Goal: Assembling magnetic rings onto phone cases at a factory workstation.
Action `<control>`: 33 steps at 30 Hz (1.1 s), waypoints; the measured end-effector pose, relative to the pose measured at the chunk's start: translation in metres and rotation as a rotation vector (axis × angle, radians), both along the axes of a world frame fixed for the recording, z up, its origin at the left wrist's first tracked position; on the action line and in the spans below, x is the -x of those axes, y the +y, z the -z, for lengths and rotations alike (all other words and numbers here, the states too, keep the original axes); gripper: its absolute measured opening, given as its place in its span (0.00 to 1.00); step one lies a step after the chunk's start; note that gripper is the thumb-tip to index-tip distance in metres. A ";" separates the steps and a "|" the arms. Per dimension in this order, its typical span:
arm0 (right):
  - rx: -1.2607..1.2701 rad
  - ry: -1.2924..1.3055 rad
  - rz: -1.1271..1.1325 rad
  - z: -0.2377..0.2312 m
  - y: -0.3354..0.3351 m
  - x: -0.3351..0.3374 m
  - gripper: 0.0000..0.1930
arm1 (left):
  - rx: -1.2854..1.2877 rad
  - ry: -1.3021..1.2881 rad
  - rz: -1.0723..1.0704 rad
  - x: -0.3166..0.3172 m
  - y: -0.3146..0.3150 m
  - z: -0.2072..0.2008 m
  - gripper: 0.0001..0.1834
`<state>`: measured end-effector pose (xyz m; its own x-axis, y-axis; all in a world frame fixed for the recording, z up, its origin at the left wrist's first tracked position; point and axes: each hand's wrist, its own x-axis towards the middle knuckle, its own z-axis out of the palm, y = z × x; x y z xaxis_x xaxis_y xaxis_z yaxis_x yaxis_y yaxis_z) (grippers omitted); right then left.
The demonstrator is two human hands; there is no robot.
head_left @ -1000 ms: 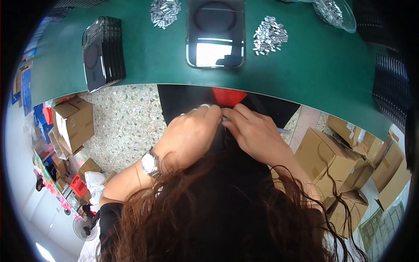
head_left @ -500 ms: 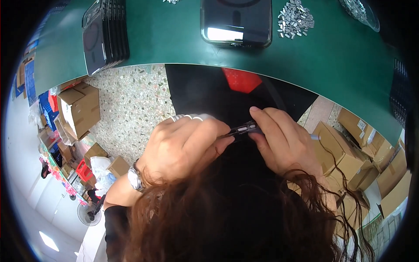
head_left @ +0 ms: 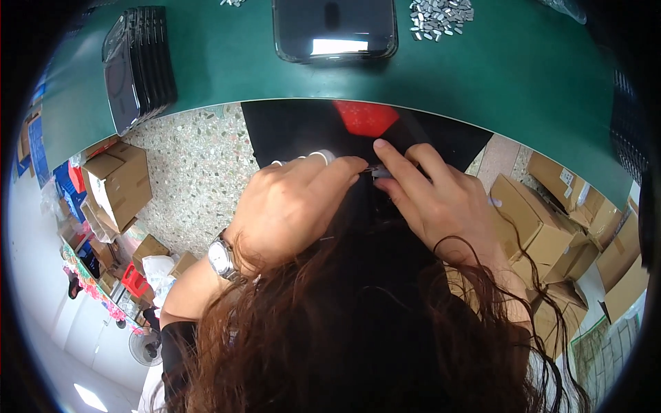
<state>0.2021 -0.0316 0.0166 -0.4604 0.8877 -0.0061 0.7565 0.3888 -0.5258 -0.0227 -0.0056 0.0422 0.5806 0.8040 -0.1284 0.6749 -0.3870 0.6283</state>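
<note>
A green counter (head_left: 227, 69) curves across the top, with pale speckled floor (head_left: 189, 165) below it on your left and cardboard boxes (head_left: 124, 182) standing there; more cartons (head_left: 527, 224) crowd the floor on your right. On the counter stand a row of dark phone cases (head_left: 141, 65) at the left, a single dark case (head_left: 335, 27) near the middle and a heap of small silver pieces (head_left: 441, 17) just right of it. Your left hand (head_left: 292, 199), wearing a watch (head_left: 220, 258), has a narrow grip, finger and thumb pinching a dark thing (head_left: 372, 168) over your lap, in front of the counter's edge; your fingers hide most of it. Your right hand (head_left: 441, 199) meets it from the other side, its grip fairly narrow around a slim stick (head_left: 495, 202), whose pale end pokes out behind the knuckles.
</note>
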 end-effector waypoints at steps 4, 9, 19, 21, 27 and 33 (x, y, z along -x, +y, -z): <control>-0.029 -0.028 -0.006 0.002 -0.002 0.001 0.21 | 0.006 -0.024 0.015 -0.001 0.001 0.009 0.14; -0.065 -0.101 -0.075 0.005 0.001 0.003 0.21 | 0.049 -0.002 -0.003 -0.002 -0.003 0.014 0.14; 0.000 -0.035 -0.156 0.004 0.006 -0.009 0.20 | 0.086 0.070 0.044 -0.007 -0.003 0.020 0.09; 0.024 -0.050 -0.145 0.001 0.006 -0.006 0.18 | 0.064 0.100 0.057 -0.006 -0.004 0.020 0.09; 0.119 -0.048 -0.011 0.009 0.006 0.007 0.08 | 0.079 0.149 0.040 -0.012 0.001 0.022 0.07; -0.035 0.092 -0.045 0.009 0.016 0.007 0.15 | 0.269 -0.132 0.013 0.015 0.026 0.000 0.12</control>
